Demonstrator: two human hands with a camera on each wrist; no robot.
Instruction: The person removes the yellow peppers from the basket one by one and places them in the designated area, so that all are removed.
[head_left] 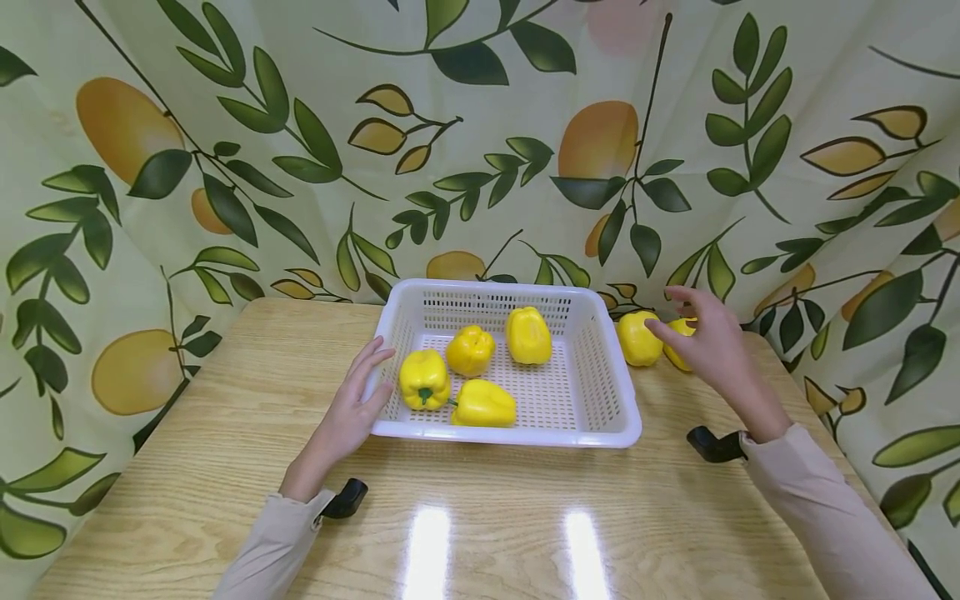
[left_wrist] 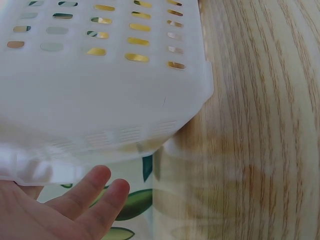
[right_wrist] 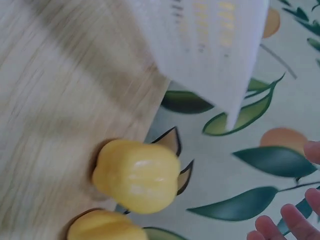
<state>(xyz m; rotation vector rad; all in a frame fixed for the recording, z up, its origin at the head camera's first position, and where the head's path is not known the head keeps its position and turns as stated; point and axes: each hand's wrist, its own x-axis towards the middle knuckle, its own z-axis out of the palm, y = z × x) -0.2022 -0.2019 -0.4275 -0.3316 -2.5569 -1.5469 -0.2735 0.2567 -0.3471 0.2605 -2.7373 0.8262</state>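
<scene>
A white plastic basket (head_left: 510, 438) with slotted walls holds several yellow bell peppers (head_left: 483, 403). My left hand (head_left: 347, 410) is at the basket's left rim, its fingers fairly straight along the outside; the left wrist view shows two fingertips (left_wrist: 117, 192) beside the basket wall (left_wrist: 100, 90). To the right of the basket, a yellow bell pepper (head_left: 639, 339) rests on the table, with another yellow bell pepper (head_left: 678, 343) partly hidden behind my right hand (head_left: 712, 342). That hand hovers over them, thumb and fingers spread apart, holding nothing. In the right wrist view its fingertips (right_wrist: 295, 220) are apart from the nearer pepper (right_wrist: 137, 175).
The basket stands near the back of a wooden table (head_left: 480, 517). Behind the table and along its sides hangs a curtain (head_left: 480, 125) printed with leaves and fruit. Black wrist mounts (head_left: 345, 498) show at both sleeves.
</scene>
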